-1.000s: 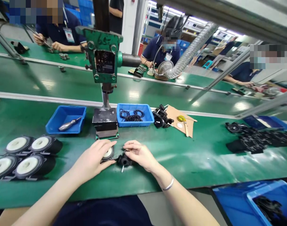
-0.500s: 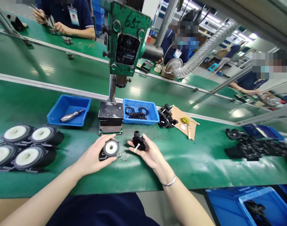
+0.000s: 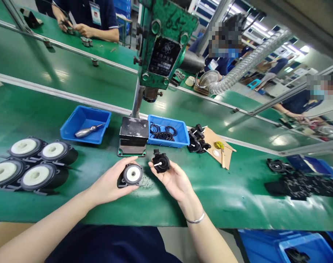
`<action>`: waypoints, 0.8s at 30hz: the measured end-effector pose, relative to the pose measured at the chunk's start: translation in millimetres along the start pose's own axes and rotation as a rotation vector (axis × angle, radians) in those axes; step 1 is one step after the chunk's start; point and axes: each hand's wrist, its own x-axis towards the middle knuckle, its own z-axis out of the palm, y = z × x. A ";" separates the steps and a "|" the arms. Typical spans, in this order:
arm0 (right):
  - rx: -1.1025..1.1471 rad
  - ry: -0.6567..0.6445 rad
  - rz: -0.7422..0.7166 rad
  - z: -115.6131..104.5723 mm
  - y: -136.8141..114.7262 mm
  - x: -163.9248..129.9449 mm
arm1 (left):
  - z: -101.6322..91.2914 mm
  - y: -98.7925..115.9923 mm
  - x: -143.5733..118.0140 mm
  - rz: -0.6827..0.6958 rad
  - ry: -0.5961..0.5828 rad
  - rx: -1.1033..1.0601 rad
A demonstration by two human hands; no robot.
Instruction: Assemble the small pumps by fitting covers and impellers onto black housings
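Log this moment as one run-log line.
left hand: grips white-faced round part | right hand: holds black part with white pin | behind: green press, blue tray of black rings

A green worktop [image 3: 237, 197] runs under bright overhead light. A green press [image 3: 163, 44] stands behind; a ribbed silver hose [image 3: 248, 60] crosses above.

A round black part with a white centre [image 3: 132, 174] sits tilted on the green bench, its face turned up toward the wearer, cupped by the left hand [image 3: 108, 186]. Just beside it, a smaller black piece with a thin white pin [image 3: 161, 163] is held up off the bench in the right hand [image 3: 173, 179].
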 end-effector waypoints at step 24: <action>-1.223 -0.270 -0.473 66.2 -13.3 28.1 | 6.3 -0.7 -6.1 -0.124 0.089 -0.365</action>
